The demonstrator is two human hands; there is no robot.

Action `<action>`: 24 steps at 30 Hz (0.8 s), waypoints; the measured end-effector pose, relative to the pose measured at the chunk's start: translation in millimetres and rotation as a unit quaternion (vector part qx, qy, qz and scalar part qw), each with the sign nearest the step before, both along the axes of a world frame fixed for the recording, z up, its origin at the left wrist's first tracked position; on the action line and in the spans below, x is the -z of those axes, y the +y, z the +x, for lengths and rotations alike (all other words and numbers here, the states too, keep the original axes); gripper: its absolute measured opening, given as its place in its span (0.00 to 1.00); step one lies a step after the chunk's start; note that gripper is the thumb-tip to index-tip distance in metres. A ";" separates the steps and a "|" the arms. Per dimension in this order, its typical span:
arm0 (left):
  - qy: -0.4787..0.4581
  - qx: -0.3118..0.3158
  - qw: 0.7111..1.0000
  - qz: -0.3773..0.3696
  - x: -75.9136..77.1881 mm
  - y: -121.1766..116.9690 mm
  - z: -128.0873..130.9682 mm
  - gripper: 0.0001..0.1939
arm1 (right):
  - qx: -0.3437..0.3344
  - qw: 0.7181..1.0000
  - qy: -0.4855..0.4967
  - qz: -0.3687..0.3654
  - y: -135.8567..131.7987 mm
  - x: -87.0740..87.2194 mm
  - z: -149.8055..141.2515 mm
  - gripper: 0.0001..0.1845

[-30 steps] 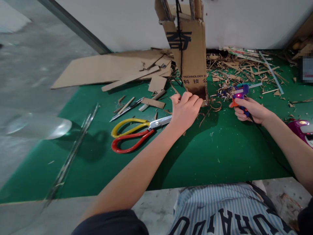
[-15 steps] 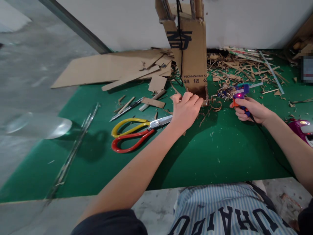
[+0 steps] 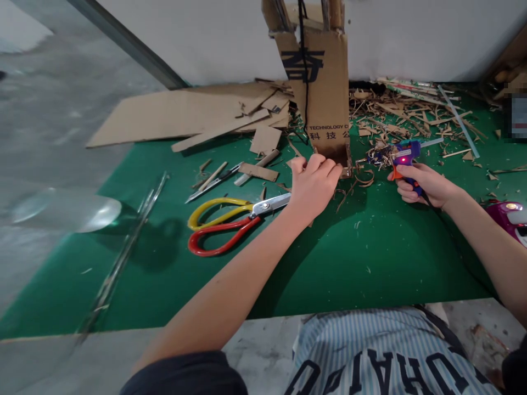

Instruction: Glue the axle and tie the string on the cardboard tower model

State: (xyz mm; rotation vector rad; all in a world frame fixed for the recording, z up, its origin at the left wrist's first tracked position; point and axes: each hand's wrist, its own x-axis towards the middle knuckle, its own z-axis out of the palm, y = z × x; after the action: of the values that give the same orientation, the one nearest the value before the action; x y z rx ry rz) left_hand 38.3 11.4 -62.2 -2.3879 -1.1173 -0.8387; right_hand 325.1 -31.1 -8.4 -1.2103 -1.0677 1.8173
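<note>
My right hand [image 3: 424, 184] grips a blue and purple hot glue gun [image 3: 405, 156] with an orange trigger and a small red light. A clear glue stick pokes out of its back, and brown shreds cling around its front. Its nozzle points left, close to the lower right edge of a tall cardboard structure [image 3: 327, 101] printed with dark characters. My left hand [image 3: 315, 181] is closed at the base of that structure, fingers curled over its front edge; the fingertips are hidden. Beside my left wrist lie scissors [image 3: 236, 219] with one yellow and one red handle.
On the green table [image 3: 329, 269] lie a utility knife [image 3: 216, 181], cardboard pieces [image 3: 263, 140] and a large cardboard sheet [image 3: 164, 115]. Cardboard scraps [image 3: 395, 109] pile up at the back right. A clear bottle [image 3: 68, 210] is at left, a purple device [image 3: 508, 216] at right.
</note>
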 end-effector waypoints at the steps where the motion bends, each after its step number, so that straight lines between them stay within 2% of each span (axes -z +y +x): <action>1: 0.003 -0.001 1.000 -0.010 -0.4 -0.2 0.1 0.10 | 0.001 1.000 -0.001 -0.001 -0.1 -0.3 -0.1 0.17; 5: 0.006 -0.012 0.999 -0.050 -0.9 -0.7 0.3 0.11 | 0.003 1.000 0.002 -0.001 -0.6 -2.1 -0.8 0.16; 9: 0.011 -0.015 0.999 -0.043 -0.2 -0.7 0.9 0.13 | 0.004 1.000 0.001 -0.003 -1.1 -4.2 -1.5 0.17; 24: 0.002 -0.010 1.000 -0.009 -4.4 -3.9 2.5 0.13 | -0.001 1.000 0.006 -0.009 -0.4 -4.2 -0.5 0.16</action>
State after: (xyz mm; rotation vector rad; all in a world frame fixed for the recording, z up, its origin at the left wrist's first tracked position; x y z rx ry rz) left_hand 40.8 7.6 -57.8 -2.3868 -1.1498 -0.8205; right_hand 324.5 -31.5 -4.2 -1.2080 -1.0497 1.8367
